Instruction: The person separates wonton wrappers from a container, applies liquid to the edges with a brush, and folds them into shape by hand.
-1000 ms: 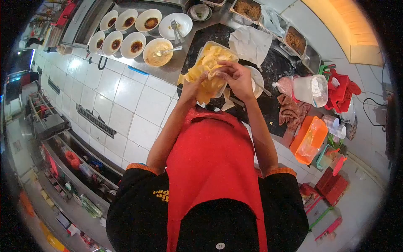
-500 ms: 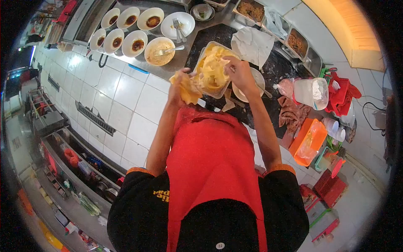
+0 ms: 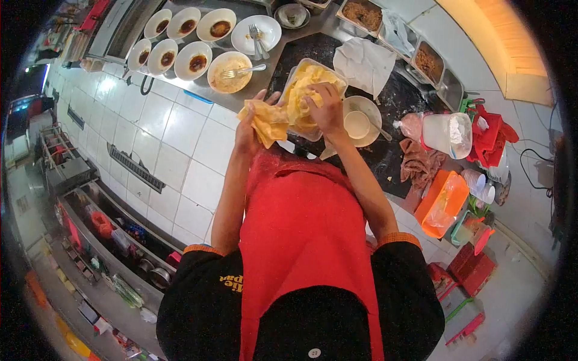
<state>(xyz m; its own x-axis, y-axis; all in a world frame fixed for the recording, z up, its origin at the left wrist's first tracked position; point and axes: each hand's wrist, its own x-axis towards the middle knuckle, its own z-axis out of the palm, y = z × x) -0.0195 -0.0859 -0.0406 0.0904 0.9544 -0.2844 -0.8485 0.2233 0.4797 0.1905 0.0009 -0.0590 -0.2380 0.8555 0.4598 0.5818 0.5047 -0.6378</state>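
My left hand [image 3: 245,133] holds several thin yellow sheets [image 3: 269,122], fanned over its palm and fingers, just left of a clear plastic tub [image 3: 312,136]. The tub is heaped with crumpled yellow sheets [image 3: 313,75]. Over the tub's right side is my right hand [image 3: 328,108], its fingers bent and pressed on the heaped sheets. Right of that hand, a white plate [image 3: 372,111] bears a small round cup [image 3: 356,124] and a spoon handle [image 3: 380,132].
Bowls with dark sauce [image 3: 192,62], a bowl with a fork [image 3: 224,84] and a plate with forks [image 3: 242,39] stand at the upper left. White paper [image 3: 365,66], a brown cloth [image 3: 418,163] and an orange basket [image 3: 435,215] lie to the right.
My left hand has moved left, away from the tub, with sheets in it. My right hand has shifted slightly left onto the heap, and the small cup shows more fully.
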